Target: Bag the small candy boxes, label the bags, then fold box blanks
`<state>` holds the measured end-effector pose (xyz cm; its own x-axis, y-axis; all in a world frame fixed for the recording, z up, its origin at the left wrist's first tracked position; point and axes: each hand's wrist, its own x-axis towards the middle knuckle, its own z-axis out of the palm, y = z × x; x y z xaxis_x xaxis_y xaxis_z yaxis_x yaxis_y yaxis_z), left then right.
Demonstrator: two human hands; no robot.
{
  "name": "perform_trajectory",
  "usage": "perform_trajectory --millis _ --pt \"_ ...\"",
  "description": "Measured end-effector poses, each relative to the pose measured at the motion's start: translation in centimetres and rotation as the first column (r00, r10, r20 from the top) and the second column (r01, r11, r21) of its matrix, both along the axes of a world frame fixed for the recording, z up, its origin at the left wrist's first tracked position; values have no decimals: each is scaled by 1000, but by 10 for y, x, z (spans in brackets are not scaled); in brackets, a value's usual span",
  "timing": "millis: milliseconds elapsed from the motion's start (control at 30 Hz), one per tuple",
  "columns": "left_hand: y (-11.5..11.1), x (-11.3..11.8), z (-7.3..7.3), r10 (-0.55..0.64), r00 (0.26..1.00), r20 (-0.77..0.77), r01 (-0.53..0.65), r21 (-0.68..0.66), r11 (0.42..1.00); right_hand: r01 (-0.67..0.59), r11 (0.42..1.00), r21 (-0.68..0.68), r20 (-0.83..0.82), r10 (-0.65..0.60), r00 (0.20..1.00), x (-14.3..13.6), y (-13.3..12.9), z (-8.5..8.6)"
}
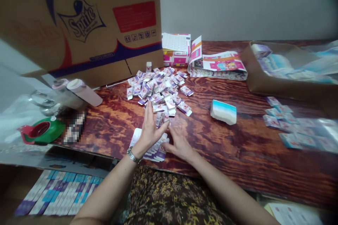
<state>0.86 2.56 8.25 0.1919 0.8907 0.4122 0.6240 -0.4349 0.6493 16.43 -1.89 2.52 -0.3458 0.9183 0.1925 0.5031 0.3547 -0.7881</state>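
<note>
My left hand point(151, 128), with a metal watch on the wrist, holds a small white and purple box point(161, 117) between thumb and fingers. My right hand point(181, 144) is close beside it, thumb and fingers apart, fingertips by the left thumb. Whether those fingertips touch the box I cannot tell. Under both hands, near the table's front edge, lies a fanned stack of flat purple and white cartons point(155, 156), partly hidden. Just beyond the hands is a heap of small folded boxes point(161, 84), several with end flaps open.
A large Sprite carton point(105, 52) stands back left, near pink bottles point(86, 93) and a green tape dispenser point(46, 130). A blue-white bundle point(223, 111) lies right of centre. Further right are a brown box point(277, 86) of packs and small packs point(286, 123). Packed cartons point(60, 191) sit lower left.
</note>
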Motion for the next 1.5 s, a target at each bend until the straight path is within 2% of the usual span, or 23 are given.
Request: perform_trajectory --millis 67,100,167,300,433,500,567,733,833,933,1000,1100,1233,1333,1400,1500 --pt "0 -1 8 6 1000 -6 -6 29 1000 -51 996 76 185 36 982 -1 -3 -13" --pt "-4 -2 7 -11 1000 -17 12 24 1000 -57 993 100 239 31 970 -1 -5 -19" --pt "-17 -5 -4 -74 996 -46 74 -19 997 -35 993 117 268 2 963 0 -8 -24" --pt "-53 -10 -36 -122 981 -150 109 -90 990 29 998 52 68 -33 997 6 -5 -13" --pt "-71 -6 -47 -122 948 -293 94 -107 990 49 989 -141 -196 -76 978 9 1 13" --pt "-71 -3 -48 -91 943 -321 62 -100 993 34 987 -156 -222 -69 973 9 3 26" --pt "-66 -1 -49 -66 949 -309 45 -76 996 53 992 -111 -178 -72 981 9 5 35" --pt "-53 2 -46 -55 986 -155 39 -102 994 170 985 -21 -105 -171 980 15 11 42" --pt "-48 4 -38 4 999 -53 -12 -147 989 163 980 116 -94 -153 984 17 11 43" --pt "-45 5 -32 5 1000 -1 -5 -131 991 104 964 246 -43 -97 994 15 6 43" --pt "-43 4 -30 -22 1000 9 22 -116 993 74 974 212 -45 -66 997 11 3 45" --pt "-40 2 -29 -95 995 10 95 -104 990 41 998 51 -133 -34 991 8 4 49" --pt "-37 -2 -27 -157 985 -65 150 -99 984 112 975 -193 -337 -173 925 6 16 55" --pt "-36 -3 -26 -132 987 -95 119 -128 985 66 940 -334 -381 -199 903 4 25 56" --pt "-37 -1 -28 -107 989 -98 92 -151 984 73 940 -334 -327 -188 926 2 26 58" --pt "-40 2 -34 -110 987 -115 92 -153 984 132 977 -167 -200 -165 966 -2 19 61"
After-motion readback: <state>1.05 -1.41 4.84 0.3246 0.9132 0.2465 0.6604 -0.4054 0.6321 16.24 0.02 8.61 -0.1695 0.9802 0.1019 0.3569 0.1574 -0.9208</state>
